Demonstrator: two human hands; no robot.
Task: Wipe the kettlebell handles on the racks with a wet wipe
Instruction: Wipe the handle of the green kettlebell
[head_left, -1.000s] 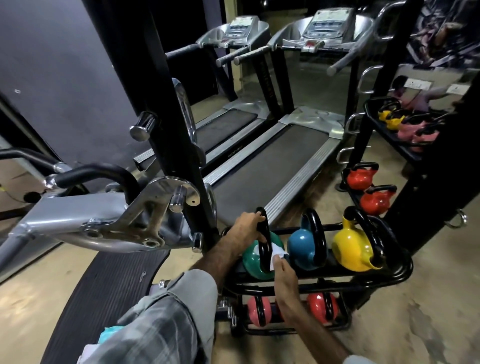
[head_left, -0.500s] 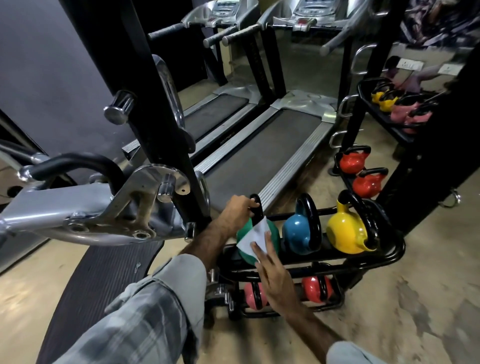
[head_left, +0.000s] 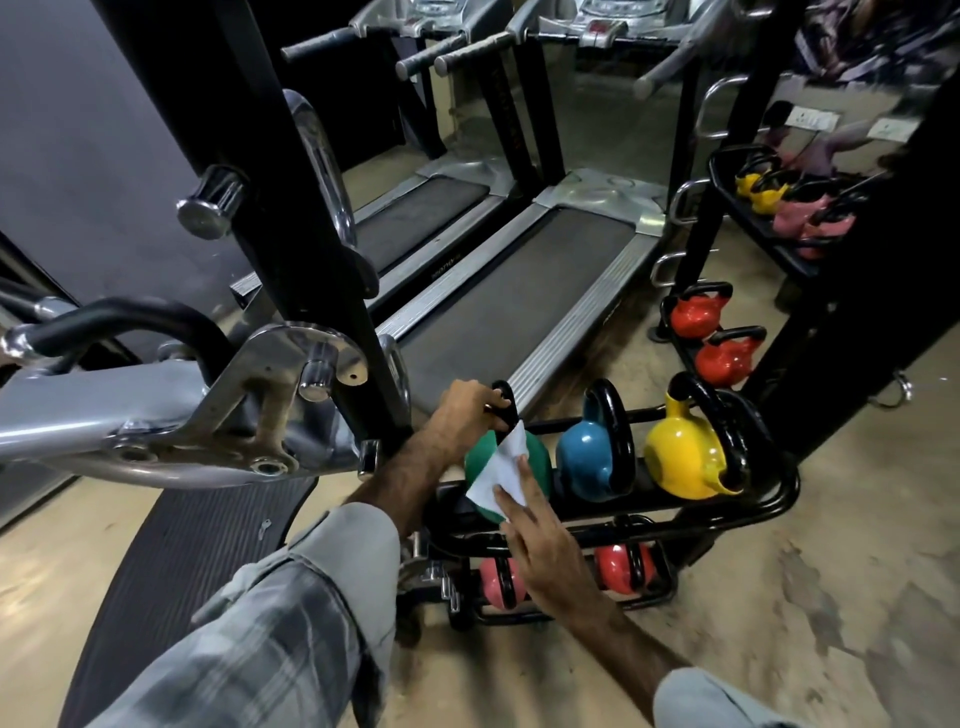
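A low black rack (head_left: 779, 499) holds a green kettlebell (head_left: 537, 462), a blue kettlebell (head_left: 584, 457) and a yellow kettlebell (head_left: 680, 460) on its top tier. My left hand (head_left: 465, 408) grips the black handle (head_left: 506, 405) of the green one near its top. My right hand (head_left: 545, 540) presses a white wet wipe (head_left: 498, 475) flat against the green body just below that handle. Pink and red kettlebells (head_left: 621, 566) sit on the lower tier, partly hidden by my right hand.
A chrome and black machine frame (head_left: 208, 410) juts in from the left, close to my left arm. Two treadmills (head_left: 524, 301) stand behind the rack. A second rack (head_left: 685, 358) with red kettlebells (head_left: 722, 358) stands at the right, and a ribbed black mat (head_left: 171, 566) lies bottom left.
The wipe has unfolded from a small wad by the handle into a flat sheet spread over the green kettlebell, with my right hand opened flat on it. My left hand stays on the handle.
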